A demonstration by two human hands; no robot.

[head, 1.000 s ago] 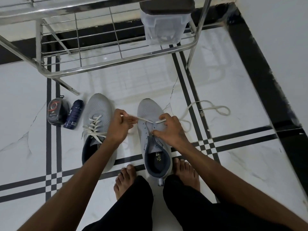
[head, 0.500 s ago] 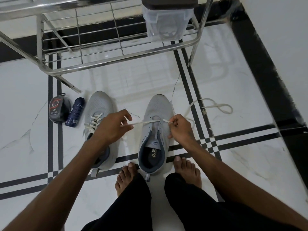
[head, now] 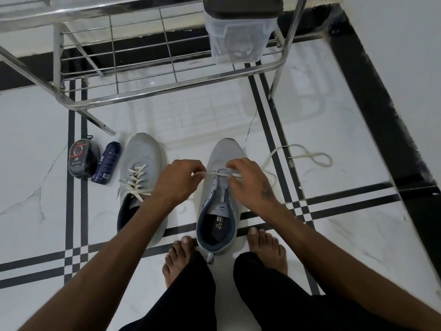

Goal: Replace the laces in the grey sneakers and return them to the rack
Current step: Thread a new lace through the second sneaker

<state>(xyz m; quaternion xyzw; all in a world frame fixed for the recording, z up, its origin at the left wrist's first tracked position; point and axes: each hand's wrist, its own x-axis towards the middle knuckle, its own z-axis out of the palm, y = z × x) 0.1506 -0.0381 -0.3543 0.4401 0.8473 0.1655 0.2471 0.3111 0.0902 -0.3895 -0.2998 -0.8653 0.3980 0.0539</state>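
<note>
While over the right sneaker (head: 224, 187), both hands, left hand (head: 177, 179) and right hand (head: 248, 180), fingers seemingly pinching its lace (head: 210, 173).

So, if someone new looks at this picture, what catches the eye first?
Two hands, left hand and right hand, pinch a white lace across the front eyelets of the right-side grey sneaker. The left-side grey sneaker stands already laced, below a steel shoe rack.

A white marble floor (head: 214, 120) crossed by black stripes is seen. On it, the sneaker (head: 216, 206) under the grip is set, a laced sneaker (head: 140, 177) left of it, then a spray can (head: 106, 162) and a black case (head: 80, 158). A loose lace (head: 307, 156) is laid right of the grip; a steel rack (head: 167, 89) stands beyond it, and two bare feet (head: 266, 249) are planted nearer.
</note>
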